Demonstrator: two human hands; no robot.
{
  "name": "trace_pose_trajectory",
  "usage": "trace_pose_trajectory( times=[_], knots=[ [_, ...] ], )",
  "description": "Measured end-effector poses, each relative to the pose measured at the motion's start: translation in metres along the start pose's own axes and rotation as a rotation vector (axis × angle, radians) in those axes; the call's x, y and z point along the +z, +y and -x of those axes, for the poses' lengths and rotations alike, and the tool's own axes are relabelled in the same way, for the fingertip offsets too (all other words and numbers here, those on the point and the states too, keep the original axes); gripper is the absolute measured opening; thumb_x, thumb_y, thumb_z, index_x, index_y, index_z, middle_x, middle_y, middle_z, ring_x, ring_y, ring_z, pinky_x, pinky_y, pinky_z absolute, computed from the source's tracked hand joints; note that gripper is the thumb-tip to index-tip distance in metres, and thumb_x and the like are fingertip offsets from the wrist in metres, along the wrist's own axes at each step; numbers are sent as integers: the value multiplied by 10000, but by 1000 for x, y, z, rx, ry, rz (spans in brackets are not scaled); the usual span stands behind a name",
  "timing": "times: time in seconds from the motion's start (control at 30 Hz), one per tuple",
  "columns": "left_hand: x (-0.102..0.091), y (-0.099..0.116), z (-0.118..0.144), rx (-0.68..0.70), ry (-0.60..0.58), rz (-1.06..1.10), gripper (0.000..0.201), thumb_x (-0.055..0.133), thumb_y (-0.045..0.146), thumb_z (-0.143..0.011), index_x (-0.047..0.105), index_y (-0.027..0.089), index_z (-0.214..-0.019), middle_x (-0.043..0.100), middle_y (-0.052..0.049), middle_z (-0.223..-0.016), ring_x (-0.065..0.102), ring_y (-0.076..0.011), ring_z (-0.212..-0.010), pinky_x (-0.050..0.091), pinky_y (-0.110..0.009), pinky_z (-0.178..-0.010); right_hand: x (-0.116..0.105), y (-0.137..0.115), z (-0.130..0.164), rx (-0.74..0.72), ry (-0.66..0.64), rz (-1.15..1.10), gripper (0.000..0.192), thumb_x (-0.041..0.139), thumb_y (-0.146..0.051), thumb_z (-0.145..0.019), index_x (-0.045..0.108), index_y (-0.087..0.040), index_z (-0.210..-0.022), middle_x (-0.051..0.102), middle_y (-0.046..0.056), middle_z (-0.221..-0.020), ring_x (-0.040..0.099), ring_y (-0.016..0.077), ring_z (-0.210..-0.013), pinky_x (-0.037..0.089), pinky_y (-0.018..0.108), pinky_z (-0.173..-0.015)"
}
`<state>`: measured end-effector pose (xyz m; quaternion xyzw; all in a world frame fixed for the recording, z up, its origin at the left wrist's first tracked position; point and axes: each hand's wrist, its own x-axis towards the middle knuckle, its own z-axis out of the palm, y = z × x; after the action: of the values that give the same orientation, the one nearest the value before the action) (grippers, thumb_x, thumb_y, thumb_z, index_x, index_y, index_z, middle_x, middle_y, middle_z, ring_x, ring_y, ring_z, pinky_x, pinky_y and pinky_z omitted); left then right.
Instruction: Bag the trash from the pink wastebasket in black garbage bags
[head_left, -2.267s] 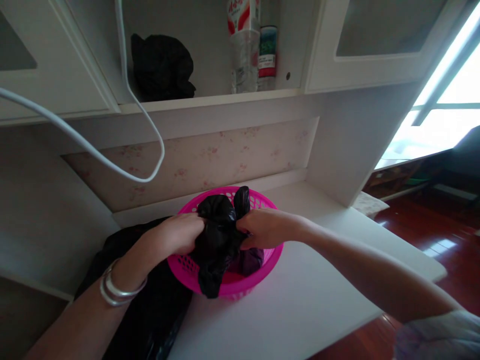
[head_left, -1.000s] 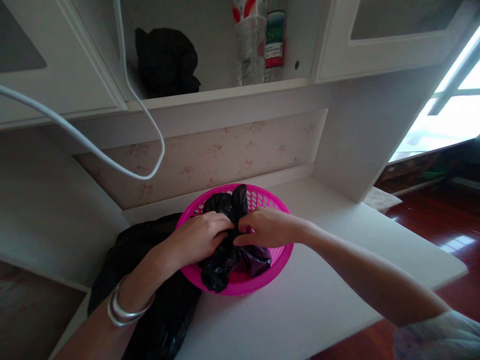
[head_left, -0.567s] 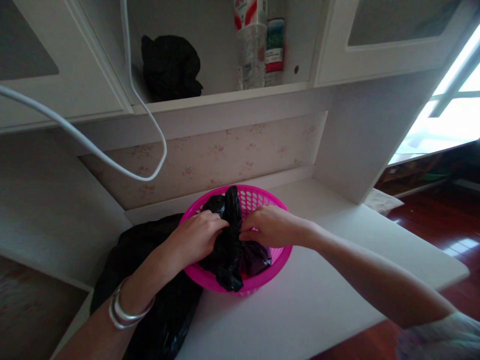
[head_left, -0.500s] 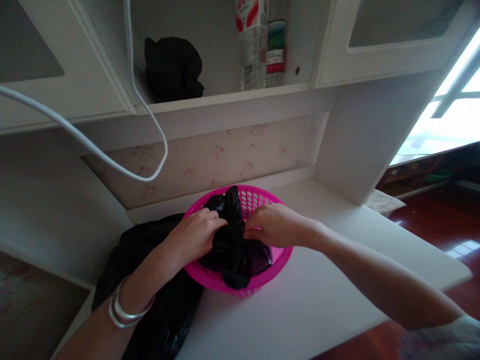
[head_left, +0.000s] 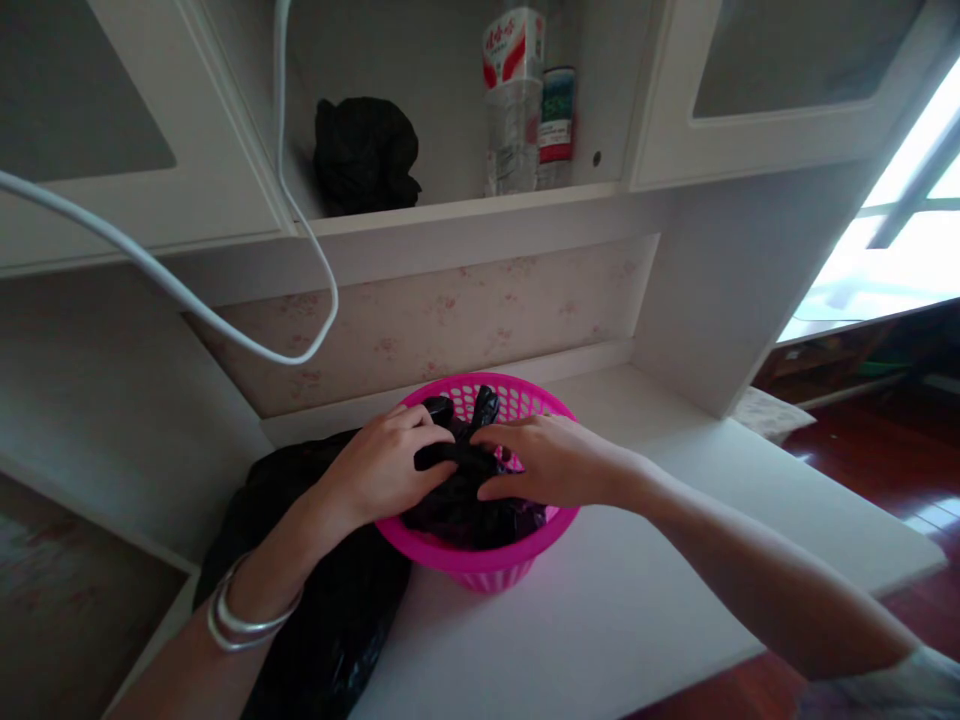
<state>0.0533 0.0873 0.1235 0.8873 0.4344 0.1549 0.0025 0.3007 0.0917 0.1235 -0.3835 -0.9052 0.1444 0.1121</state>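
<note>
A black plastic bag [head_left: 465,510] lies bunched inside a pink plastic basket [head_left: 465,565] with a perforated wall. My left hand [head_left: 394,462] reaches in from the left and pinches a twisted strip of the bag between thumb and fingers. From the right, my right hand [head_left: 536,460] grips the same strip near its other end, thumb below and fingers above. The bag's underside and the basket's bottom are hidden. Two silver bangles [head_left: 244,610] circle my left wrist.
The basket stands on a white desk [head_left: 637,590]. A large black plastic bag [head_left: 322,620] lies left of it. Above, an open shelf holds a crumpled black bundle [head_left: 365,155], a clear bottle [head_left: 514,130] and a can [head_left: 556,115]. A white cable [head_left: 187,295] hangs in front.
The upright bag part between my hands has come down into a strip lying across from hand to hand. My left hand has turned slightly, and the view has tilted up a little.
</note>
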Motion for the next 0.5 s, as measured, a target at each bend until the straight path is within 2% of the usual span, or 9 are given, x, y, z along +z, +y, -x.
trace_pose_trajectory(
  times=[0.1,0.17,0.27,0.4,0.5],
  knots=[
    [4,-5,4,-6,26,-8,139,682,313,-967,792,237,-1003,711,-36,-962,692,-225,-936,528,-362,-871,4,1,-1,-53,8,-33,411,687,-361,-959,649,-232,-1347,776,99,-1182,725,278,-1040,488,334,-811],
    [5,-12,8,-44,102,-2,173,629,303,-996,788,251,-949,735,-18,-962,707,-197,-900,522,-324,-841,2,4,2,-36,14,-60,424,690,-291,-949,641,-227,-1366,785,88,-1126,724,251,-992,482,315,-793],
    [3,-31,12,-145,255,-33,234,579,340,-1010,779,251,-928,753,-24,-975,716,-194,-880,516,-312,-814,-5,11,12,7,97,-88,447,714,-261,-928,650,-220,-1369,787,65,-1015,710,210,-869,475,297,-761],
    [0,-62,13,-318,425,-79,283,515,354,-1000,757,222,-932,743,-73,-959,707,-237,-861,535,-353,-793,-11,23,26,12,240,-86,173,688,-241,-935,744,-207,-1095,759,42,-966,671,167,-784,458,282,-735],
    [-1,-68,12,-364,487,-55,261,504,309,-962,740,208,-1009,734,-94,-983,716,-269,-904,576,-400,-816,-12,27,34,77,300,-110,114,658,-239,-929,720,-204,-1018,733,34,-926,663,163,-761,453,279,-702]
  ],
)
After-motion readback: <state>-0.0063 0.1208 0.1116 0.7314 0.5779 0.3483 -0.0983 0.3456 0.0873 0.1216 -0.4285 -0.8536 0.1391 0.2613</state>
